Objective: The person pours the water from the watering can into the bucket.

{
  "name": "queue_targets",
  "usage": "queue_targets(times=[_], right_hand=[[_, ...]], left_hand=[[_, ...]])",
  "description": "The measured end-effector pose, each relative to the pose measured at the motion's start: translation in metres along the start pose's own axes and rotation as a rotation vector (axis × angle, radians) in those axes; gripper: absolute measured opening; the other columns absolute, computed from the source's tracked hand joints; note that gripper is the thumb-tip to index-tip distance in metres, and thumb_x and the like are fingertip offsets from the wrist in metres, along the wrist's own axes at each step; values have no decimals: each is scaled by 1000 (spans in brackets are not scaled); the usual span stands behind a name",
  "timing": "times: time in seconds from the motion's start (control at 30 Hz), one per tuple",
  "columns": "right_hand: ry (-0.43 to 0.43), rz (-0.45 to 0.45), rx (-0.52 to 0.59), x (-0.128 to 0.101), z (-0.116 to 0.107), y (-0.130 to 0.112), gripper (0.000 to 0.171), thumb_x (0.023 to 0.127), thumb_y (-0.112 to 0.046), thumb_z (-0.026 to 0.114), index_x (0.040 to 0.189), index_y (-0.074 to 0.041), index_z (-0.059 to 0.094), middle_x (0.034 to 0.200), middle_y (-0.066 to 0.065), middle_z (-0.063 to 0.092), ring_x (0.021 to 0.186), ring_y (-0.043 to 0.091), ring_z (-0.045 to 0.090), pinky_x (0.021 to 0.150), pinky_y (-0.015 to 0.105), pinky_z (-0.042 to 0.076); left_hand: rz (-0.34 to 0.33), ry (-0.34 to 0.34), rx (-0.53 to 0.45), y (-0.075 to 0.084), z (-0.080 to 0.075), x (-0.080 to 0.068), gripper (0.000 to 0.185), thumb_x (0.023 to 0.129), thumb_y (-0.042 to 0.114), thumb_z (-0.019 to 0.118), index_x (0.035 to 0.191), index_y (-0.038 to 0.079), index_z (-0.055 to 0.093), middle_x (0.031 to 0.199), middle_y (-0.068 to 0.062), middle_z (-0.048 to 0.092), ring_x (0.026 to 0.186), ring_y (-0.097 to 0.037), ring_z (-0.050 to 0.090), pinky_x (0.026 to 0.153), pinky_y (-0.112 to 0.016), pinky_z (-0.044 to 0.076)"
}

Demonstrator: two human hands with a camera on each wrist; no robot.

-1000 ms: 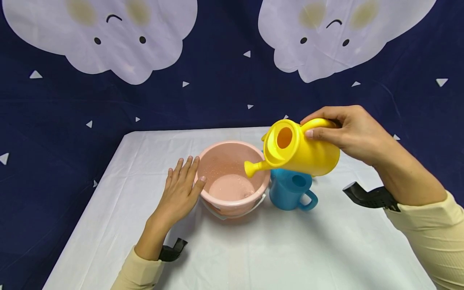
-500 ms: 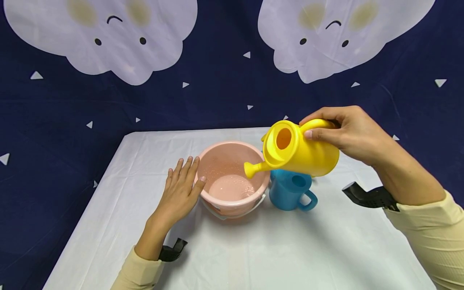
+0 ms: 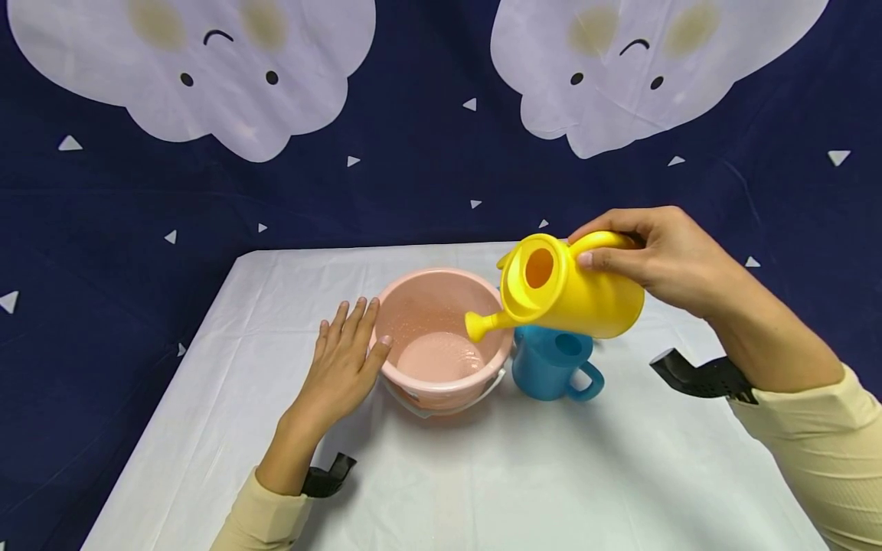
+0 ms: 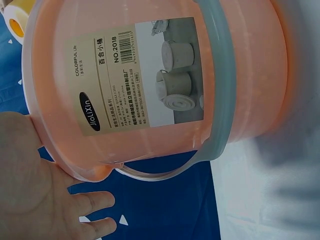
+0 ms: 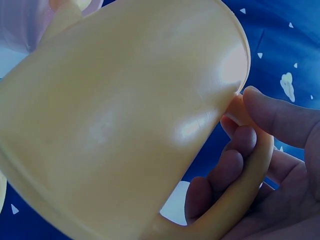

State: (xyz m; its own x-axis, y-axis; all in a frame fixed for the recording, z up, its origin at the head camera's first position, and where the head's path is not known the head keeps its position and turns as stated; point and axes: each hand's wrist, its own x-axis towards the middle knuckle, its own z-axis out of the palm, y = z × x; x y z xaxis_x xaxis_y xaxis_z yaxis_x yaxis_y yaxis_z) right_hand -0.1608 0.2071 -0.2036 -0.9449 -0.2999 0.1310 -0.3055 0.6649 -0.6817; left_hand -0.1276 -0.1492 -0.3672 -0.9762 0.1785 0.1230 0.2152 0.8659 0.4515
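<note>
A yellow watering can (image 3: pixel 592 295) is tilted to the left, its spout (image 3: pixel 482 324) over the right part of a pink bucket (image 3: pixel 408 306). My right hand (image 3: pixel 664 264) grips its loop handle (image 5: pixel 245 187), fingers curled through and thumb on top in the right wrist view. Rippling water and drops show inside the bucket. My left hand (image 3: pixel 341 375) rests against the bucket's left rim with straight fingers. From the left wrist view, the bucket's outer wall carries a printed label (image 4: pixel 140 77), and the palm is at the rim.
A blue can (image 3: pixel 540 371) with a loop handle stands close to the bucket's right side, partly hidden under the yellow one. The bucket's pale bail handle (image 3: pixel 458 409) hangs down in front. A white cloth covers the table (image 3: pixel 448 482); a dark blue cloud-print backdrop (image 3: pixel 413 199) rises behind.
The watering can and right hand have come down slightly. Ripples in the bucket's water have grown from a small splash at the right. The left hand and bucket stay put.
</note>
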Motion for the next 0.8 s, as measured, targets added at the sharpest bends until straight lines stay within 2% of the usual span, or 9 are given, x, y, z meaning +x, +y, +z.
queue_targets(times=[0.8], right_hand=[[-29,-23,-25,0,3,5,20,87,-32,68,104,-24,71,98,-2,70,82,16,60,70,20,52]], left_hand=[[-8,1,5,1,0,0,63,100,51,24,153,21,8,160,-11,11,149,-33,-2,117,-59,0]])
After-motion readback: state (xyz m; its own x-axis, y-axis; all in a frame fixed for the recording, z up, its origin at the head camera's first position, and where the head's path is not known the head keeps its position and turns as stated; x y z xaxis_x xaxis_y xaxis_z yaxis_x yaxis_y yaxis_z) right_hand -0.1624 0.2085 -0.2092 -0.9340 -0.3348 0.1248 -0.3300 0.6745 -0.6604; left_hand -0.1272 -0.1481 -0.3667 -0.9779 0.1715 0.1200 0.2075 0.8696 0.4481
